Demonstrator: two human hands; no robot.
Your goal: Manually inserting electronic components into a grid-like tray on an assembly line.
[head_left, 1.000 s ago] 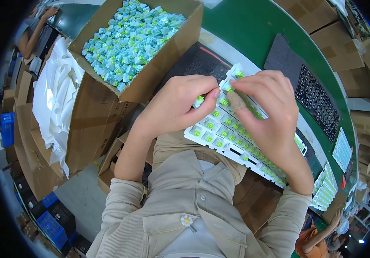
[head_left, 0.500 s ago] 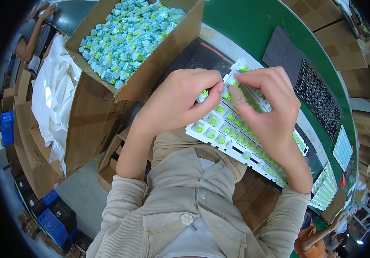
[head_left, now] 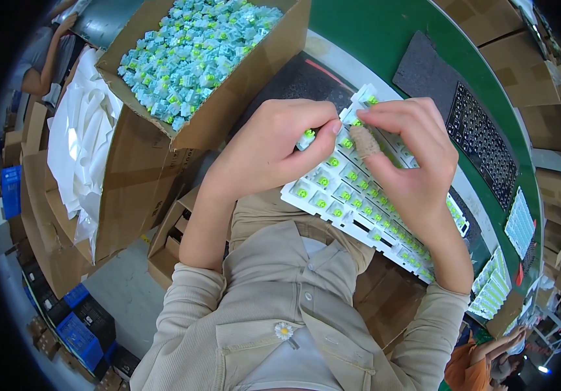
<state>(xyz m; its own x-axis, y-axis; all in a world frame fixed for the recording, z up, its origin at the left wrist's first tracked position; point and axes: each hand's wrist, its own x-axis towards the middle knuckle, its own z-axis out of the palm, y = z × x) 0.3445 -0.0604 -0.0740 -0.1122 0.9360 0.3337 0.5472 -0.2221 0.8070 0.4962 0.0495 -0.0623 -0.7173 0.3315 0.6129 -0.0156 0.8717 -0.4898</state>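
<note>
A white keyboard plate [head_left: 329,193] lies tilted across my lap and the table edge, with rows of switches with bright green stems set in it. My left hand [head_left: 277,144] is closed at the plate's upper left, with a pale blue keyboard switch [head_left: 305,139] held in its curled fingers. Over the plate, my right hand [head_left: 417,153] pinches at a switch [head_left: 357,122] near the upper left edge, its index finger and thumb on either side. A tan wrap [head_left: 364,141] covers the right thumb. The right palm hides part of the rows.
A cardboard box [head_left: 244,75] full of loose blue-green switches [head_left: 192,58] stands at the upper left, beside white plastic sheeting [head_left: 82,143]. On the green table [head_left: 359,32] lie a dark mat [head_left: 424,68], a black plate [head_left: 482,140] and more filled plates [head_left: 491,283] at right.
My hands have shifted only slightly, the right thumb drawing a little away from the index fingertip. A green stem now shows between them. The left hand still holds its switch.
</note>
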